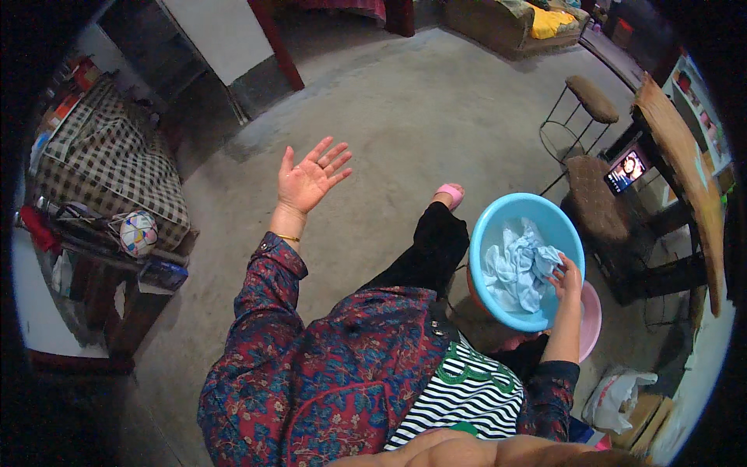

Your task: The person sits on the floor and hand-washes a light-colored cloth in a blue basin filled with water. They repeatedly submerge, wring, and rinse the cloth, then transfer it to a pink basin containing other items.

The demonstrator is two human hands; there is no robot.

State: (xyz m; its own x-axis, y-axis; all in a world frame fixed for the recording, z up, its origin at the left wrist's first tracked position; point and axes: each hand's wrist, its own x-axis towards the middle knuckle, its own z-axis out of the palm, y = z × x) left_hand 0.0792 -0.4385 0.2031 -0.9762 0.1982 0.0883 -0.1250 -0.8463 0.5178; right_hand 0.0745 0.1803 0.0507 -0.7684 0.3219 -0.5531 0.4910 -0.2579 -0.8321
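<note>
My left hand (312,178) is raised over the floor, palm up and fingers spread, with nothing in it. A gold-coloured bangle (288,238) circles that wrist. On my right, a light blue plastic basin (487,306) holds crumpled pale blue cloth (519,265). My right hand (566,279) reaches over the basin's near right rim, its curved fingers against a raised fold of the cloth. Whether they grip the fold is unclear. Part of a pink basin (592,321) shows below the blue one.
Beyond the basin stand a brown padded chair (598,198) with a lit phone (629,170) and a round stool (592,98). A white plastic bag (618,400) lies near right. At left are a checked cloth cover (117,157) and a patterned ball (139,233). Concrete floor (379,128) lies ahead.
</note>
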